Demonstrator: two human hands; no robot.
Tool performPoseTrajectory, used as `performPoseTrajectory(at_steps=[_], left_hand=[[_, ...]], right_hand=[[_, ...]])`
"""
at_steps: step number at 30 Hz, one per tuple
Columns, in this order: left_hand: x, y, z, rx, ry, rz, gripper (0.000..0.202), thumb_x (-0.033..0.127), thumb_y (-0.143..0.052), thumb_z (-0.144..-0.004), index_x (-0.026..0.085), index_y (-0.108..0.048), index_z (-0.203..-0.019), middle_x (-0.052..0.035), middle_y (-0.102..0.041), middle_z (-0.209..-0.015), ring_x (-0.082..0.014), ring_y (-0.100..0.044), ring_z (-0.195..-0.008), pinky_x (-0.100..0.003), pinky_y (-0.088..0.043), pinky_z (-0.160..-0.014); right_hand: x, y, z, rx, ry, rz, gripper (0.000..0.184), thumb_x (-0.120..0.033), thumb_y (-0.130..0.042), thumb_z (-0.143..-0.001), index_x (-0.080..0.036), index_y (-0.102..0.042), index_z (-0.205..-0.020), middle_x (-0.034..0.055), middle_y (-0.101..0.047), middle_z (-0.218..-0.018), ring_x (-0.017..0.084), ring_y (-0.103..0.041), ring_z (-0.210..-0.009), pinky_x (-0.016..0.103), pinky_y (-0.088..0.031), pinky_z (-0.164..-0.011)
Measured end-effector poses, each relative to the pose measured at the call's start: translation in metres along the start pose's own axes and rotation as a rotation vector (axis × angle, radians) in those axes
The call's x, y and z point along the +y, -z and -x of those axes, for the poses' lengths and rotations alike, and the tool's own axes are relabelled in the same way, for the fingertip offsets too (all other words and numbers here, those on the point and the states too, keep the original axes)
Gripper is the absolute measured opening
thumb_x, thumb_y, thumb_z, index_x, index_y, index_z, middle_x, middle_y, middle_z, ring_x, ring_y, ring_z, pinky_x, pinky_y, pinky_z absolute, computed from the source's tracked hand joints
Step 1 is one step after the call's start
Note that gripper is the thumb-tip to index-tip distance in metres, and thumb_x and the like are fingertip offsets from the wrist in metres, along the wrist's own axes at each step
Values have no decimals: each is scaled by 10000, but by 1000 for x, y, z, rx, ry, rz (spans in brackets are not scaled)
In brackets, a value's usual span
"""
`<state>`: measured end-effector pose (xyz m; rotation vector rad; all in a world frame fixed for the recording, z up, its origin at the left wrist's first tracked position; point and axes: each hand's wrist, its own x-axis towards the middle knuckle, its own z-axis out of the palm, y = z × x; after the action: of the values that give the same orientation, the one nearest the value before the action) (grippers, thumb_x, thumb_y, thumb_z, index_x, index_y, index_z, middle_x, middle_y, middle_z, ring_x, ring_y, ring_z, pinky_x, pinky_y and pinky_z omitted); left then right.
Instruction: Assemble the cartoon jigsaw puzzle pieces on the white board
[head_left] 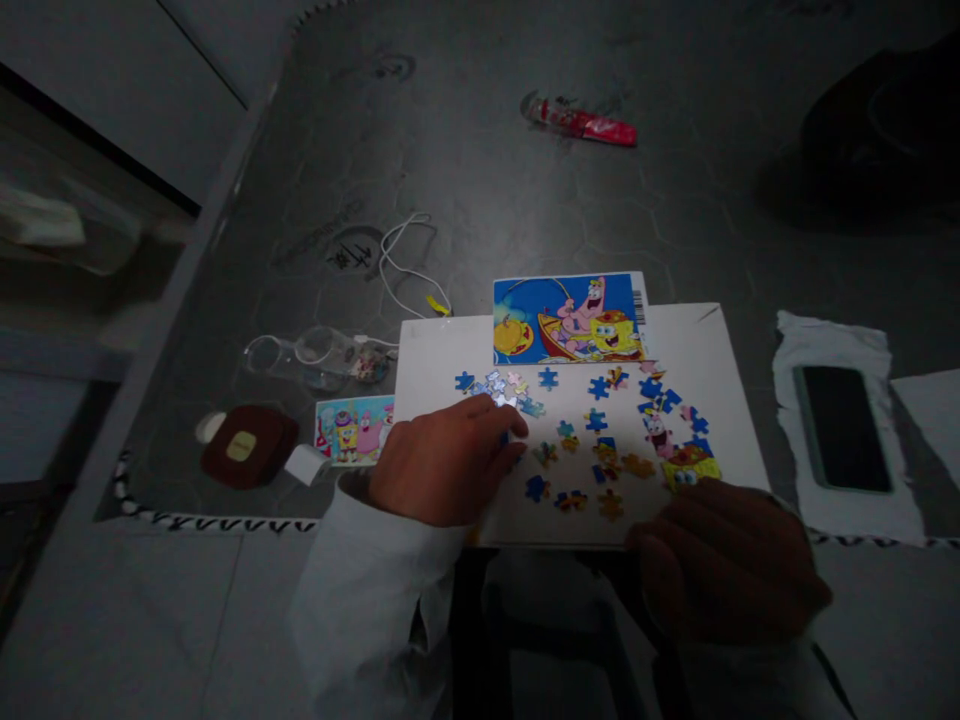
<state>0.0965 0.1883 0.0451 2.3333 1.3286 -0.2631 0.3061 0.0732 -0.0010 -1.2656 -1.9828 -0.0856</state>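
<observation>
My left hand [454, 460] is over the left part of a white board [435, 365]. Its thumb and forefinger close on a small blue jigsaw piece [514, 436], mostly hidden by the fingers. Just beyond the fingertips lies a cluster of loose puzzle pieces [495, 383]. My right hand [739, 560] rests at the board's near right edge, thumb apart from the fingers, with nothing visible in it. Beside its fingertips is a partly joined puzzle section [690, 465] showing a yellow cartoon face. Several single pieces [596, 420] are spread across the middle. A picture card [570, 320] lies along the far edge.
Left of the board are a second cartoon card [349, 430], a white charger plug [307, 464], a brown case [249, 445], clear plastic packaging [322, 357] and a white cable [386, 255]. A phone [844, 430] lies on tissue at right. Farther back is a red-and-clear packet [592, 125].
</observation>
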Motion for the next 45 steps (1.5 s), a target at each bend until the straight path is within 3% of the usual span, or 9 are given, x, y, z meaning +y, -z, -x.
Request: performPoseTrajectory(at_steps=[11, 22, 39, 42, 45], left_hand=[[7, -12, -4, -69, -24, 12, 257, 463, -570, -853, 379, -662, -1078, 33, -664, -1056, -185, -641, -811, -261, -436, -632], [15, -19, -2, -52, -52, -2, 265, 447, -539, -880, 334, -654, -1091, 9, -682, -993, -159, -631, -736, -230, -406, -556], [12, -2, -2, -17, 46, 19, 201, 389, -613, -835, 308, -690, -1002, 15, -700, -950, -177, -643, -806, -255, -452, -649], [13, -3, -3, -31, 35, 27, 207, 382, -606, -839, 301, -687, -1012, 10, -695, -930, -166, -637, -787, -247, -446, -639], [15, -3, -3, -31, 29, 23, 212, 386, -601, -839, 293, -682, -1012, 8, -693, -917, -161, -634, -784, -240, -444, -636]], right_hand=[[-6, -10, -7, 27, -15, 0, 283, -179, -576, -774, -206, -474, -512, -34, -451, -456, 105, -430, -491, 269, -347, -505], [-5, -10, -9, 41, -21, -31, 272, -126, -593, -744, -193, -473, -509, -32, -482, -464, 95, -414, -479, 268, -315, -494], [-6, -10, -14, 14, -40, 3, 321, -128, -583, -762, -190, -458, -473, -29, -474, -448, 93, -376, -453, 288, -258, -490], [-5, -13, -17, 18, -31, 49, 306, -153, -588, -786, -191, -501, -495, -38, -479, -434, 89, -391, -430, 282, -265, -475], [-3, -18, -18, 48, -43, 95, 155, -189, -647, -781, -180, -626, -627, -36, -591, -503, 85, -491, -462, 257, -312, -479]])
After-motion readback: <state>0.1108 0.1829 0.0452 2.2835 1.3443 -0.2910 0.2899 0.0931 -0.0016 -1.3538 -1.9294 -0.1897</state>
